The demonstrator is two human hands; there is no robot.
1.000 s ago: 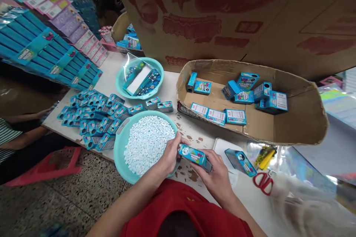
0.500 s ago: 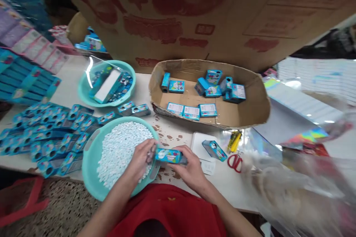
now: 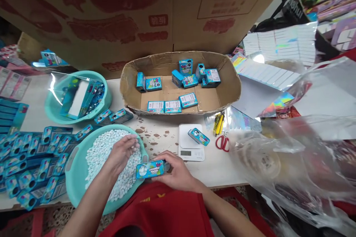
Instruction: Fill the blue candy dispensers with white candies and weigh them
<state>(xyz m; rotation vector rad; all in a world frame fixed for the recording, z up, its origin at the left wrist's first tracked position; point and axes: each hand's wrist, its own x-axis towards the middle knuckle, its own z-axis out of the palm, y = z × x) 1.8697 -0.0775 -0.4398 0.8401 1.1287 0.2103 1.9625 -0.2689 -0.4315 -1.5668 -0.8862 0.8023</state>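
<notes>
My right hand [image 3: 175, 172] grips a small blue candy box [image 3: 150, 169] labelled "CARAMELO MACIZO", its printed narrow face with a round white spot turned up. The box is at the right rim of a turquoise basin [image 3: 72, 189] holding many small white candies [image 3: 102, 148]. Over these candies is my left hand [image 3: 122, 152], its fingers curled and close together; whatever lies inside them is hidden. Another candy box [image 3: 198, 137] lies on a white digital scale [image 3: 191, 154] to the right.
A cut-down cardboard tray [image 3: 180, 109] with several boxes stands behind. Many blue boxes [image 3: 36, 163] crowd the left, near a second turquoise basin [image 3: 76, 118]. Red scissors [image 3: 222, 143], a yellow cutter [image 3: 219, 124] and clear plastic bags [image 3: 278, 163] lie right. A large carton [image 3: 125, 14] rises behind.
My left hand has moved from the candy box's end back over the candies. My right hand still holds the box, now lower and nearer me. The view has swung right.
</notes>
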